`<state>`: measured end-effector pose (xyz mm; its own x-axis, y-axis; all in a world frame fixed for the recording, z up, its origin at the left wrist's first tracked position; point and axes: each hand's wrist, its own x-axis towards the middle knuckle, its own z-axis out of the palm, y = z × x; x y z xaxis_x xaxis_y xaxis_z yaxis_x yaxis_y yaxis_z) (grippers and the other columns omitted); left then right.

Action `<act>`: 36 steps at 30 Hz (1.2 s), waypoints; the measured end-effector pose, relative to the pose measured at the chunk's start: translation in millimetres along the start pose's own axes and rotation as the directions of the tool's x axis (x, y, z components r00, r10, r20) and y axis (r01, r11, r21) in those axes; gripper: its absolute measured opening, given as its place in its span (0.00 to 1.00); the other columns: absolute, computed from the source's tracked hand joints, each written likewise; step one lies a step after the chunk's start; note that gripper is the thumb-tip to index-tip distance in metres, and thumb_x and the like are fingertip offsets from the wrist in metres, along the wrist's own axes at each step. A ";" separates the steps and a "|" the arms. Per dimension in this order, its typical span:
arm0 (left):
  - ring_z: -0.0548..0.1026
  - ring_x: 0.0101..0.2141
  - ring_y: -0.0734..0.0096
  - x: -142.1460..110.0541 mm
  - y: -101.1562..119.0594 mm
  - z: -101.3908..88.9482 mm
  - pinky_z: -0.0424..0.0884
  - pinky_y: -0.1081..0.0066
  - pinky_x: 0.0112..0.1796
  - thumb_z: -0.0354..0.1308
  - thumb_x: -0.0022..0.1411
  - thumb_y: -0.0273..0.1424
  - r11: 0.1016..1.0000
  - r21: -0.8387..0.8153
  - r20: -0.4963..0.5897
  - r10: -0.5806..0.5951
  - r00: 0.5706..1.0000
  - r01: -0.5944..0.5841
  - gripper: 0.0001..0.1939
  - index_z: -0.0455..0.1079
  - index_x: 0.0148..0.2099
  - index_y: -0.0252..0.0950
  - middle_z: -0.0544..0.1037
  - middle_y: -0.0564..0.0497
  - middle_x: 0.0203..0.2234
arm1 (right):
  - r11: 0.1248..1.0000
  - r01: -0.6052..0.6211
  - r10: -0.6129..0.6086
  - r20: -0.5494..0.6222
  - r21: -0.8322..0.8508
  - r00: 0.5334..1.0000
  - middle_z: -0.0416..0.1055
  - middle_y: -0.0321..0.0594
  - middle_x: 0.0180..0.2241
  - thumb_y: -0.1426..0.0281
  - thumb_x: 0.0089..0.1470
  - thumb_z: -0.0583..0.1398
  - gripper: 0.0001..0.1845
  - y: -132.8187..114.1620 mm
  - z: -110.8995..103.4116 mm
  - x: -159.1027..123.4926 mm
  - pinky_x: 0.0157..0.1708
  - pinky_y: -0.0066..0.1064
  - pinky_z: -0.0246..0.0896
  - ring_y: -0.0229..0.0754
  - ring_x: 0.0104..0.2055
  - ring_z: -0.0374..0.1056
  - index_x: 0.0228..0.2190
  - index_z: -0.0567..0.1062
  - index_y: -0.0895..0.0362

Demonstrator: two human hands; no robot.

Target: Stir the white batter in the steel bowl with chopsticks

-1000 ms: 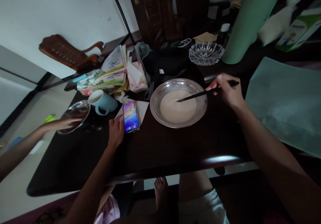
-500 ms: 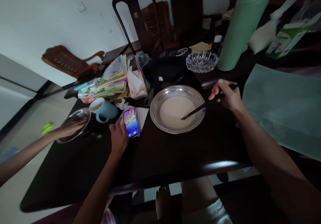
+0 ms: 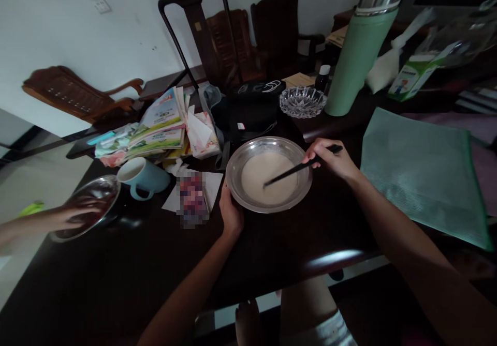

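Observation:
A shallow metal bowl (image 3: 267, 207) of pale, milky batter (image 3: 258, 167) stands on the dark table before me. My left hand (image 3: 232, 209) grips the bowl's left side at the rim, its fingers partly hidden by the wall. Above the right rim, my right hand (image 3: 330, 159) is closed around dark chopsticks (image 3: 289, 171), whose tips dip into the batter. I cannot tell whether the two sticks are apart. Left of my left hand, a phone (image 3: 193, 198) with a blurred-out screen lies on white paper (image 3: 214, 185).
Another person's hand (image 3: 83, 215) reaches into a second metal bowl (image 3: 112, 183) at left. A blue mug (image 3: 145, 180), stacked books (image 3: 159, 123), a tissue pack (image 3: 202, 139), a glass ashtray (image 3: 303, 103) and a green thermos (image 3: 359, 59) stand behind. A green mesh bag (image 3: 419, 165) lies right.
My left hand has left the phone and moved right onto the bowl's rim. The chopstick tips have shifted left in the batter. The view has turned somewhat to the right.

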<state>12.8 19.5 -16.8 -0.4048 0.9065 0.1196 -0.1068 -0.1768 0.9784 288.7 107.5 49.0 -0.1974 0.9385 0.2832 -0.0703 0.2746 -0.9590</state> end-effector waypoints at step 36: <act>0.75 0.52 0.60 -2.5 4.6 5.9 0.69 0.64 0.54 0.58 0.57 0.39 0.995 -0.093 -0.127 -0.059 0.990 0.047 0.20 0.76 0.51 0.39 0.80 0.48 0.47 | 0.999 0.012 -0.013 -0.013 -0.035 1.000 0.74 0.37 0.20 0.49 0.50 0.66 0.21 1.2 10.3 -3.0 0.18 0.30 0.55 0.36 0.20 0.66 0.23 0.74 0.53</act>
<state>18.7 18.7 -11.6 -0.5103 0.8591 0.0395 -0.2097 -0.1688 0.9631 279.1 102.8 47.1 -0.1841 0.9375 0.2952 -0.0386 0.2932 -0.9553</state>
